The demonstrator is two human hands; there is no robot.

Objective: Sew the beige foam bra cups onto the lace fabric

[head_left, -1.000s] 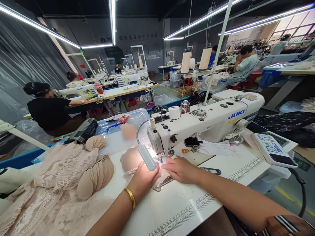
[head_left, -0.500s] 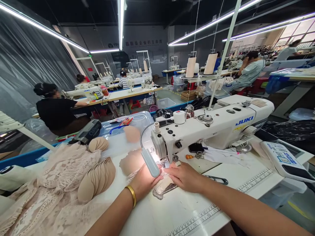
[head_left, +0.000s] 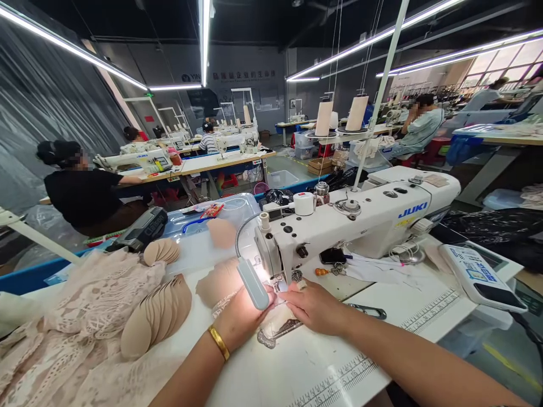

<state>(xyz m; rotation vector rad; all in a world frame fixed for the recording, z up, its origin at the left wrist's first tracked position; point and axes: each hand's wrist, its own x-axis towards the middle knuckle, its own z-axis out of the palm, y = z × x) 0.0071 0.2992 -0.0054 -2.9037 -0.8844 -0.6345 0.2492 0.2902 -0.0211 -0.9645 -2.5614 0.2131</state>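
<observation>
Both hands work at the needle end of a white sewing machine (head_left: 348, 217), on a pale beige piece of fabric (head_left: 274, 321). My left hand (head_left: 244, 316), with a gold bangle at the wrist, grips the fabric's left side; a grey lamp head (head_left: 253, 284) covers part of its fingers. From the right, my right hand (head_left: 316, 307) has its fingers together on the fabric close to the presser foot (head_left: 280, 282). A ring shows on it. Beige lace (head_left: 224, 304) lies by my left hand. The fabric's edge under the fingers is hidden.
Left on the table are a heap of beige lace garments (head_left: 97, 305) and a fanned stack of oval beige pads (head_left: 159, 314). A clear plastic bin (head_left: 241, 212) stands behind. Small scissors-like snips (head_left: 367, 311) lie right of my right hand. Several people sit at other machines.
The whole view has shifted slightly, so things sit a little further left. Both hands stay on the fabric at the presser foot, with hardly any visible movement.
</observation>
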